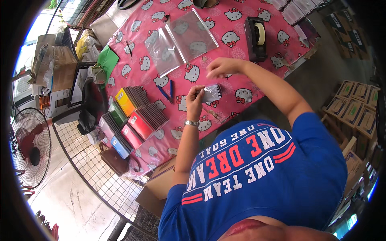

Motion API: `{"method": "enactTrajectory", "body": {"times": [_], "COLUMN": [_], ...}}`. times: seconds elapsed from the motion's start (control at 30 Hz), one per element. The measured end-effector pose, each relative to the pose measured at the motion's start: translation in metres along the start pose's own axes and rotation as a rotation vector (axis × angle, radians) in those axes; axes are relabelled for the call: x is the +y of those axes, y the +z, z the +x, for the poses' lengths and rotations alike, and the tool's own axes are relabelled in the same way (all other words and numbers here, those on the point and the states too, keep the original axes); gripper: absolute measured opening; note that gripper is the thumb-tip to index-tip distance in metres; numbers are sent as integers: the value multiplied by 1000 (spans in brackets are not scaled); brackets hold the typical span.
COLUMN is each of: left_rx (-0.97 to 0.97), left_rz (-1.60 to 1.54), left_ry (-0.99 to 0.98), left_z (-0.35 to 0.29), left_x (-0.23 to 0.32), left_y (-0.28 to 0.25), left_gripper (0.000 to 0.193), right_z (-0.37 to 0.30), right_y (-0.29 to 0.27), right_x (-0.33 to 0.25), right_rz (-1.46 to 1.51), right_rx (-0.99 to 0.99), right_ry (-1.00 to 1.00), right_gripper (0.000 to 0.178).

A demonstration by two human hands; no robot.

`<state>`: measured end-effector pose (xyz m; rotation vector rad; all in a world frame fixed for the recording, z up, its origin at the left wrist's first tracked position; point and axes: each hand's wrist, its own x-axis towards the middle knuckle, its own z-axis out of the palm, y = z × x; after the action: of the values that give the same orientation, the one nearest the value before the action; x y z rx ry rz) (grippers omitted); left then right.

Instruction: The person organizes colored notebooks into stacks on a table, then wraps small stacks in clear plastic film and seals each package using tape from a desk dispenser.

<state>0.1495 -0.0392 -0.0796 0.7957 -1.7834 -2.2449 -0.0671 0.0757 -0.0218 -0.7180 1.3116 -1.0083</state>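
My left hand (195,97), with a metal-banded watch on its wrist, pinches a small pale notepad (212,93) by its left side. The pad looks wrapped in shiny clear plastic, and its right edge is toothed like a spiral binding. Above and to the right of it, my right hand (225,67) hangs over the table, fingers curled together; whatever they hold, if anything, is hidden. A black tape dispenser (256,39) with a roll of clear tape stands beyond my right hand. Farther off lies a large clear plastic sleeve (181,42).
Blue-handled pliers (165,92) lie left of my left hand on the pink patterned tablecloth (150,86). Stacks of colored spiral notebooks (147,120) stand at the left. More pale notebooks (295,12) are piled at far right. A fan (32,148) stands beyond a wire grid; cartons (354,104) fill the right.
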Motion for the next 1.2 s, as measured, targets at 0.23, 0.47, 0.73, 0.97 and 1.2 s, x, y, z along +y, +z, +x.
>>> {"method": "enactTrajectory", "body": {"times": [0.23, 0.47, 0.73, 0.97, 1.2], "left_rx": [6, 61, -233, -232, 41], "left_rz": [-98, -83, -433, -301, -318], "left_ry": [-96, 25, -378, -420, -450], "left_z": [-3, 11, 44, 52, 19], "left_x": [14, 17, 120, 90, 67], "left_y": [5, 16, 148, 144, 78], "left_gripper": [12, 12, 37, 32, 30], "right_z": [83, 8, -167, -262, -294], "right_y": [3, 6, -24, -215, -374], "right_x": [-6, 140, 59, 84, 186], "right_rz": [-1191, -237, -144, 483, 274], "right_rx": [-377, 85, 1005, 2136, 2033], "right_ry": [-40, -363, -510, -546, 284], "right_gripper": [67, 45, 64, 54, 58]}}
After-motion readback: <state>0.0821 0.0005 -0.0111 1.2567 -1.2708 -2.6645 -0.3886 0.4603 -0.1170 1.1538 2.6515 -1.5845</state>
